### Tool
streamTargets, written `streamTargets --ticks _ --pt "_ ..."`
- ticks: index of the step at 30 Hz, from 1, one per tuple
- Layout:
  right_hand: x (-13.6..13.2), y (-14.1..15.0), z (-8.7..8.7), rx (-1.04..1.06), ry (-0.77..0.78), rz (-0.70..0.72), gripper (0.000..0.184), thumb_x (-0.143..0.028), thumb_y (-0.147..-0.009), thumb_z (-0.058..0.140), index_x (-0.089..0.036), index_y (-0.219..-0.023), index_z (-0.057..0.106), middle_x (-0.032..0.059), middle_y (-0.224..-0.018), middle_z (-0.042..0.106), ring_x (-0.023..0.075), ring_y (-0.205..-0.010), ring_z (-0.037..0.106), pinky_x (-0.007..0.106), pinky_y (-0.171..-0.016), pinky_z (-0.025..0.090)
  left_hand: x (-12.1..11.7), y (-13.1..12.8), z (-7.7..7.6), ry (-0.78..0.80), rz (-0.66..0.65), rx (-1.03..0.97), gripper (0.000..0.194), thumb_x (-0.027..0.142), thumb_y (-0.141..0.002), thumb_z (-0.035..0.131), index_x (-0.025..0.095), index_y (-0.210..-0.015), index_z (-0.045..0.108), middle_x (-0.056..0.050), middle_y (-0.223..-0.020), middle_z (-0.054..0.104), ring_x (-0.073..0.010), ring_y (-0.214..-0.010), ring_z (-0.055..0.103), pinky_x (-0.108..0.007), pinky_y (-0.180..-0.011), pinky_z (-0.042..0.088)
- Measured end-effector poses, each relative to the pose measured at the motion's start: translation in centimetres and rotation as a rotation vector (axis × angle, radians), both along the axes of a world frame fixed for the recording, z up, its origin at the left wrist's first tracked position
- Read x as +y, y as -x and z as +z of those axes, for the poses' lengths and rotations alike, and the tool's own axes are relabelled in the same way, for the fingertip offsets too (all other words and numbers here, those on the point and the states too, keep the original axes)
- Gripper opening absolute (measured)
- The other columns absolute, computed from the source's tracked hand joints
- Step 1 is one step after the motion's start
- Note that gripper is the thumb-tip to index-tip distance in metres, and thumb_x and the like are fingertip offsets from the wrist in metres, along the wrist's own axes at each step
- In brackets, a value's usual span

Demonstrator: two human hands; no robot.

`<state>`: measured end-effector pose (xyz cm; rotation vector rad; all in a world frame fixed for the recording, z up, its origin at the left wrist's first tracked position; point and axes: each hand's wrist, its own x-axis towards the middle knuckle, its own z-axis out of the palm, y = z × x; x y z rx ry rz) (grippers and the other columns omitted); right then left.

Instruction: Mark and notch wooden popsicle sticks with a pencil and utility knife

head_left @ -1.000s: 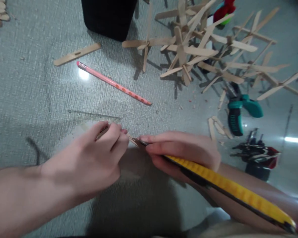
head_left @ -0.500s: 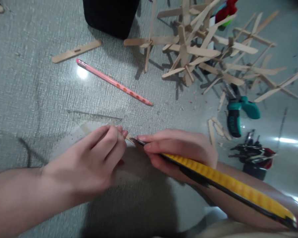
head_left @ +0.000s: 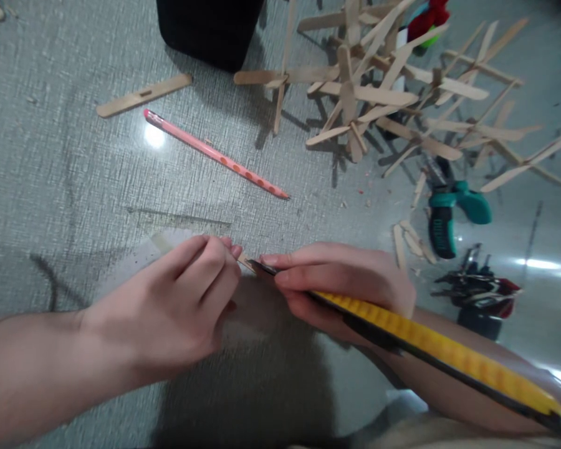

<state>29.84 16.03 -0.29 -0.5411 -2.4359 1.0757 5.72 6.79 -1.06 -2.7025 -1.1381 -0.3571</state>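
Observation:
My left hand point(head_left: 182, 299) is closed in a pinch on a wooden craft stick point(head_left: 247, 262), and only a short piece of the stick shows beyond the fingertips. From the other side my right hand point(head_left: 346, 284) grips a yellow and black utility knife point(head_left: 430, 346) close to its front end. The knife's handle slants down to the lower right across my forearm. Its dark tip meets the visible piece of the stick. Under my left hand lies a pale sheet point(head_left: 126, 268), mostly covered.
A pink pencil point(head_left: 215, 154) and a slotted craft stick point(head_left: 144, 95) lie beyond my hands. Crossed craft sticks point(head_left: 355, 93) pile up at upper right, near a black container point(head_left: 208, 31). Teal-handled pliers point(head_left: 443, 218), stick scraps point(head_left: 409, 240) and a multi-tool point(head_left: 481, 290) lie right.
The knife and my right hand have shifted very slightly to the right. My left hand stays nearly where it was, still pinching the craft stick.

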Motion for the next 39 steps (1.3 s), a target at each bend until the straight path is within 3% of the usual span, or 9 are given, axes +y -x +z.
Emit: streamTargets --ticks 9,14,27,30,34,39 --pt "0.0 0.1 0.0 0.001 -0.002 -0.012 0.021 -0.010 -0.092 0.068 -0.024 -0.108 0.067 0.0077 -0.106 0.082 0.0148 -0.087 0.080 0.021 -0.073 0.066 0.2 -0.1 -0.1 0.004 -0.007 -0.019 0.028 0.016 -0.098 0.062 -0.003 -0.116 0.072 -0.017 -0.111 0.077 -0.0273 -0.104 0.072 -0.041 -0.098 0.061" --pt "-0.2 0.1 0.0 -0.011 0.008 -0.007 0.028 -0.007 -0.090 0.067 -0.025 -0.111 0.068 0.0077 -0.110 0.082 0.0158 -0.092 0.080 0.023 -0.077 0.067 0.3 0.0 0.2 -0.016 0.001 0.012 0.029 0.017 -0.103 0.053 0.000 -0.116 0.072 -0.012 -0.108 0.078 -0.0231 -0.102 0.075 -0.037 -0.095 0.064" --pt "-0.2 0.2 0.2 -0.025 -0.004 -0.003 0.020 -0.010 -0.092 0.067 -0.021 -0.108 0.068 0.0099 -0.109 0.082 0.0158 -0.093 0.081 0.021 -0.079 0.067 0.5 -0.2 0.2 -0.022 0.008 0.004 0.026 0.018 -0.101 0.058 0.000 -0.116 0.070 -0.011 -0.106 0.079 -0.0238 -0.099 0.075 -0.037 -0.094 0.063" --pt "-0.5 0.1 0.0 -0.029 -0.054 0.018 0.018 -0.012 -0.093 0.067 -0.021 -0.108 0.069 0.0099 -0.110 0.082 0.0167 -0.091 0.081 0.019 -0.076 0.067 0.5 -0.2 0.3 -0.007 -0.013 -0.008 0.030 0.019 -0.098 0.063 -0.004 -0.116 0.070 -0.016 -0.106 0.079 -0.0274 -0.098 0.075 -0.040 -0.092 0.064" --pt "-1.0 0.0 -0.1 -0.014 -0.075 -0.073 0.014 -0.016 -0.094 0.067 -0.023 -0.106 0.071 0.0091 -0.109 0.082 0.0184 -0.090 0.082 0.020 -0.070 0.068 0.4 -0.3 0.3 0.007 -0.017 -0.004 0.034 0.021 -0.098 0.064 -0.006 -0.117 0.069 -0.018 -0.108 0.078 -0.0303 -0.100 0.074 -0.042 -0.091 0.064" --pt "-0.9 0.2 0.4 -0.067 -0.050 -0.012 0.014 -0.016 -0.093 0.069 -0.025 -0.104 0.071 0.0069 -0.107 0.082 0.0193 -0.094 0.082 0.022 -0.076 0.069 0.2 -0.6 0.1 -0.012 0.008 0.021 0.035 0.020 -0.099 0.063 -0.008 -0.119 0.069 -0.019 -0.107 0.077 -0.0301 -0.099 0.074 -0.042 -0.092 0.065"
